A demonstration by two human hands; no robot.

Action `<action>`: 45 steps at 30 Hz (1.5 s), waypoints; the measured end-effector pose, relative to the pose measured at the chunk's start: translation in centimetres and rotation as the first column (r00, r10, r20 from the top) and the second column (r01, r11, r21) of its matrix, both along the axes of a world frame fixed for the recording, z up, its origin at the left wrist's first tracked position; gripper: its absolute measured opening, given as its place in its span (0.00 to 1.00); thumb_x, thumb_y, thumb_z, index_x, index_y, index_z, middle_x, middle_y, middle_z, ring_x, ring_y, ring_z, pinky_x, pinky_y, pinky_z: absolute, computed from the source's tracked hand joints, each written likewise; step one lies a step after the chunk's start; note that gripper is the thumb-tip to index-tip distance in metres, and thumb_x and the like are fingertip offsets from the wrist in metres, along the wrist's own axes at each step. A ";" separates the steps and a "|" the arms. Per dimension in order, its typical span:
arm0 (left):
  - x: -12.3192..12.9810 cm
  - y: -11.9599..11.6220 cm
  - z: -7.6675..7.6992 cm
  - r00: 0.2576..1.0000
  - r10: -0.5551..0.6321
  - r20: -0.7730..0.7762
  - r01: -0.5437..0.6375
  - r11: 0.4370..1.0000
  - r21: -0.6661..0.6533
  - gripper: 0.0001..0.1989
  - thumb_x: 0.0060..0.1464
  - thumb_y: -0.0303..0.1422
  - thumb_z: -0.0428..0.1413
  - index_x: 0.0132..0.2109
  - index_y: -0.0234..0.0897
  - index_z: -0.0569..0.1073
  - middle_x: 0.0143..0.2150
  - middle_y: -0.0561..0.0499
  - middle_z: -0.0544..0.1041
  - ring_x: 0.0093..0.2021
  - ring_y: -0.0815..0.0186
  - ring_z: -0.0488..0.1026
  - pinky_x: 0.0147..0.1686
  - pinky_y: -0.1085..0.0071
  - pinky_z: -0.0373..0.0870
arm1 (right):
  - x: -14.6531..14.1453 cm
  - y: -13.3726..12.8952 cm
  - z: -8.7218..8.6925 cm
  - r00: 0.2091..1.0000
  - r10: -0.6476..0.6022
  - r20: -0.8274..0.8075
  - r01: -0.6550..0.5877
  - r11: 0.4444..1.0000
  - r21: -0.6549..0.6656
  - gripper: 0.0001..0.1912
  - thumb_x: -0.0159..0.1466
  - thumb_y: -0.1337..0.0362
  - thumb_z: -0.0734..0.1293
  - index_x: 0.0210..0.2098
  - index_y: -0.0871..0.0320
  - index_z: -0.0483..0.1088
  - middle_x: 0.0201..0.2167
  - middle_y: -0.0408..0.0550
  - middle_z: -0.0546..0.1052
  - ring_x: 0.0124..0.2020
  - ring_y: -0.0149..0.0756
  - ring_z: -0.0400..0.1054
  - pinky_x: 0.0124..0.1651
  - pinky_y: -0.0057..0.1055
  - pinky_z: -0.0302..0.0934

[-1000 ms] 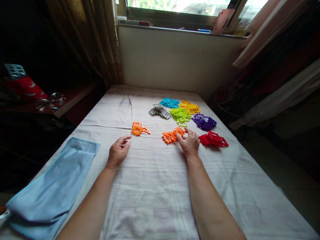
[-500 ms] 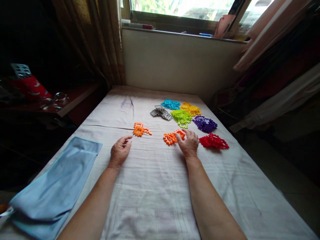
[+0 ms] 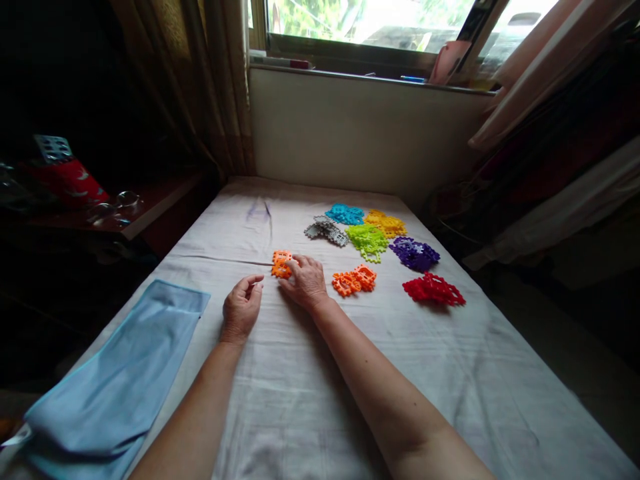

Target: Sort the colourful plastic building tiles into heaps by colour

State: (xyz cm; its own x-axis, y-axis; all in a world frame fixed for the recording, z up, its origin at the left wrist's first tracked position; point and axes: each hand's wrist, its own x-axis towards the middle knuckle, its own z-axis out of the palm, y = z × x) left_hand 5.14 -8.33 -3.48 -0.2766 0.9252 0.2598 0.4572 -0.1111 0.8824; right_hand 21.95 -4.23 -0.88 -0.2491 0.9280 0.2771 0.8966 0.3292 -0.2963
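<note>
My right hand (image 3: 305,283) reaches over the left group of orange plastic building pieces (image 3: 281,261), flat openwork shapes with toothed edges. Its fingers are closed on an orange piece there, largely covered by the hand. My left hand (image 3: 243,308) rests on the cloth just to the left and nearer to me, fingers loosely curled and a little apart from the thumb, with nothing seen in it. To the right of my right hand lies a second small pile of orange pieces (image 3: 354,281), untouched.
Beyond lie piles of grey (image 3: 326,231), blue (image 3: 345,214), yellow (image 3: 386,223), lime green (image 3: 367,241), purple (image 3: 414,254) and red pieces (image 3: 434,290). A folded light blue cloth (image 3: 120,380) lies at the left of the sheet-covered surface (image 3: 310,400). Glasses (image 3: 117,205) sit on a dark side table.
My right hand has moved left from the right orange pile to the left orange group. My left hand stays nearly still. The view has tilted up slightly.
</note>
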 end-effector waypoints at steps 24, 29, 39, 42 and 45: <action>-0.1 0.1 -0.2 1.000 0.001 -0.015 -0.002 1.000 -0.022 0.19 0.52 0.45 0.53 0.45 0.39 0.77 0.38 0.47 0.82 0.38 0.61 0.79 0.41 0.66 0.74 | 14.2 -2.5 -0.6 0.873 -0.425 -0.239 0.468 0.868 0.168 0.22 0.62 0.52 0.65 0.52 0.57 0.71 0.47 0.59 0.76 0.50 0.54 0.68 0.53 0.48 0.58; 0.0 0.0 0.1 1.000 0.005 -0.016 -0.005 1.000 -0.025 0.19 0.51 0.45 0.52 0.43 0.39 0.78 0.36 0.48 0.81 0.38 0.60 0.79 0.41 0.65 0.74 | 14.6 -3.8 -2.4 0.888 -0.408 -0.211 0.443 0.882 0.162 0.23 0.62 0.48 0.65 0.52 0.53 0.72 0.46 0.55 0.76 0.50 0.54 0.69 0.54 0.50 0.60; -0.1 0.1 -0.2 1.000 -0.002 -0.016 0.001 1.000 -0.019 0.19 0.52 0.45 0.52 0.44 0.38 0.77 0.38 0.47 0.82 0.37 0.61 0.79 0.41 0.65 0.74 | 12.0 -3.4 -0.9 0.925 -0.320 -0.206 0.370 0.882 0.291 0.16 0.63 0.56 0.64 0.46 0.55 0.75 0.46 0.55 0.77 0.48 0.51 0.68 0.51 0.49 0.60; -0.1 0.1 -0.3 1.000 0.008 -0.014 -0.009 1.000 -0.019 0.19 0.52 0.44 0.53 0.44 0.38 0.77 0.36 0.47 0.81 0.38 0.61 0.79 0.41 0.65 0.74 | 9.6 -2.3 0.1 0.966 -0.227 -0.121 0.250 0.939 0.235 0.12 0.62 0.60 0.66 0.44 0.55 0.76 0.46 0.53 0.78 0.50 0.48 0.66 0.53 0.45 0.57; -0.1 0.1 -0.2 1.000 0.003 -0.014 -0.003 1.000 -0.020 0.19 0.51 0.44 0.53 0.44 0.38 0.77 0.36 0.48 0.81 0.37 0.61 0.79 0.41 0.66 0.74 | 6.9 -1.1 0.6 0.991 -0.137 -0.009 0.137 0.983 0.119 0.12 0.63 0.60 0.67 0.45 0.54 0.77 0.46 0.54 0.78 0.50 0.48 0.65 0.53 0.44 0.56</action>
